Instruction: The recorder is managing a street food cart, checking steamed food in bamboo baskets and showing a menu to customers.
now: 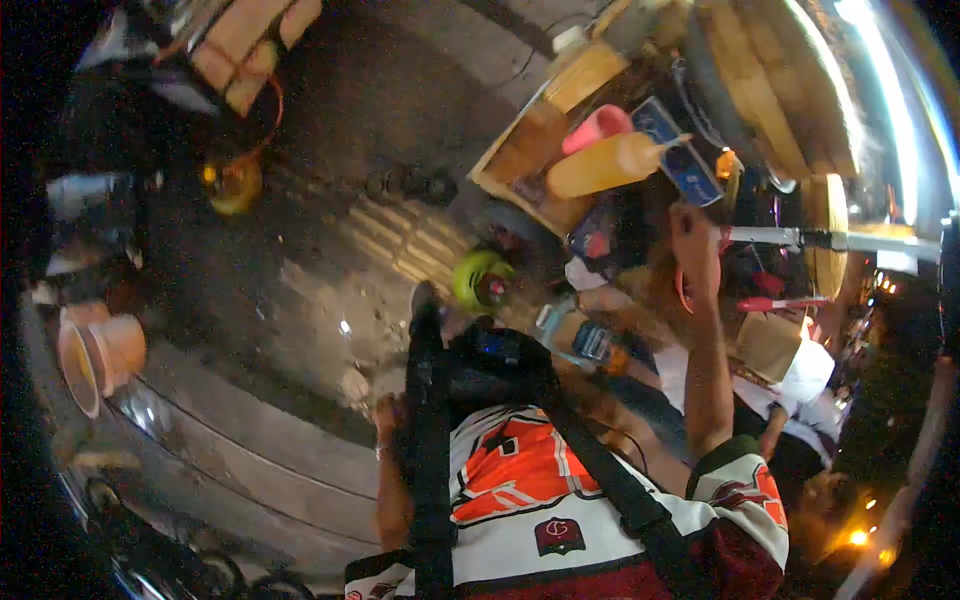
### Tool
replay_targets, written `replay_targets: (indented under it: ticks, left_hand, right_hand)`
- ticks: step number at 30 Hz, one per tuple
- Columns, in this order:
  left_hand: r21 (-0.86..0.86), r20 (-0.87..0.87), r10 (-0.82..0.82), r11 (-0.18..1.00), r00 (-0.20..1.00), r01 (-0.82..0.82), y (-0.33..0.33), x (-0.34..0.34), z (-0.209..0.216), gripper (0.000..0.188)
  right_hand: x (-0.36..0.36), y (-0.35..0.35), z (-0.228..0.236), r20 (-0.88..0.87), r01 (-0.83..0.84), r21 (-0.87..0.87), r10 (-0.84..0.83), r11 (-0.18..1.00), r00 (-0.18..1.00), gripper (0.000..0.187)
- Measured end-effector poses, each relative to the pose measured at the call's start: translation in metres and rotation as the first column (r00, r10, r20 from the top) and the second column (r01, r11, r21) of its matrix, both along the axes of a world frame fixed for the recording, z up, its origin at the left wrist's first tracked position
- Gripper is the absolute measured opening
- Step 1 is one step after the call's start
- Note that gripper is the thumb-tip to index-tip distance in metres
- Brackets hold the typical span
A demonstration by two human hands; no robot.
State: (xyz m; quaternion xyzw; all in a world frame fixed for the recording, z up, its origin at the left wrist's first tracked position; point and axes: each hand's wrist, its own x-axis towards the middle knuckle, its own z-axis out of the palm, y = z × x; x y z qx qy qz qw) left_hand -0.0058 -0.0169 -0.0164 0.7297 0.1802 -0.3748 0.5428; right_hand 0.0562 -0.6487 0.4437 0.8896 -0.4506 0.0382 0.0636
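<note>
My right hand (692, 232) reaches out over the stall at the right, its fingers curled in. Whatever it grips, if anything, is hidden by blur. Just beyond it stands a blue box (706, 183) with pale edges. Next to that box is a squeeze bottle (600, 168) with yellow-orange contents, its nozzle pointing right. Behind the bottle a pink cup (600, 124) lies tilted. Low at my side hangs my left hand (387, 412), away from the goods; its fingers are too smeared to read.
A wooden tray (500, 152) edges the stall. Below it are a yellow-green round object (478, 278) and a slatted patch (405, 240). Pale buckets (122, 345) stand at the far left. Another person (825, 500) is at the lower right. A white pole (860, 240) juts in from the right.
</note>
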Motion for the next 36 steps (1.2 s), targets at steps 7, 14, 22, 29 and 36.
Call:
replay_targets:
  ticks: [7, 14, 22, 29, 36]
  left_hand:
    - [-0.396, -0.076, 0.072, 0.913, 0.995, -0.096, -0.051, 0.147, 0.101, 0.021]
    - [-0.029, 0.497, -0.325, 0.921, 0.805, 0.389, -0.166, 0.306, 0.219, 0.029]
    - [0.023, 0.889, -0.347, 0.686, 0.298, 0.727, -0.349, 0.302, 0.429, 0.029]
    - [0.049, 0.530, -0.846, 0.095, 0.055, 0.994, -0.351, 0.212, 0.511, 0.031]
    - [0.066, 0.553, -0.825, -0.090, -0.112, 0.994, -0.350, 0.181, 0.493, 0.044]
  right_hand:
    - [-0.141, 0.107, -0.031, 0.358, -0.104, 0.473, -0.083, 0.875, 0.930, 0.025]
    - [-0.241, 0.201, -0.072, 0.423, 0.165, 0.623, -0.507, 0.765, 0.751, 0.036]
    - [-0.255, 0.221, -0.032, 0.698, 0.269, 0.244, -0.361, 0.932, 0.619, 0.035]
    - [-0.211, 0.221, 0.009, 0.826, -0.208, 0.532, -0.449, 0.821, 0.341, 0.012]
    - [-0.167, 0.209, 0.055, 0.664, -0.424, 0.452, 0.021, 0.785, 0.747, 0.032]
